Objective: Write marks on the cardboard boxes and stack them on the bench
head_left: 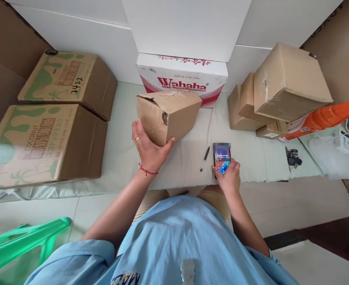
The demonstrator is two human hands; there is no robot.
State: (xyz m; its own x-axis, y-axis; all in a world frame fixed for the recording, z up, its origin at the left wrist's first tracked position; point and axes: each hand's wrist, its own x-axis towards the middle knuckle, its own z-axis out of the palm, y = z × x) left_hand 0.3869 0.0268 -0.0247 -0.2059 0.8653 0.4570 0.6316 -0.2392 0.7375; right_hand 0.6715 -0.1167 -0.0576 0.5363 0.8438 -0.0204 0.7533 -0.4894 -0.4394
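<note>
My left hand (152, 148) grips the near end of a brown cardboard box (182, 116), thumb on one side and fingers on the other. That box is tilted, with a torn, loose edge near its top. My right hand (230, 177) is closed around the lower part of a smartphone (222, 156), whose lit screen shows a keypad. The phone is at the front part of the table. Just left of it lies a black-and-clear pen (205, 159).
Behind the held box stands a white-and-red Wahaha carton (219, 85). Two coconut cartons (88, 146) fill the table's left side. Stacked brown boxes (293, 83), an orange bottle (325, 118) and keys (293, 156) are at right. A green stool (44, 237) stands on the floor.
</note>
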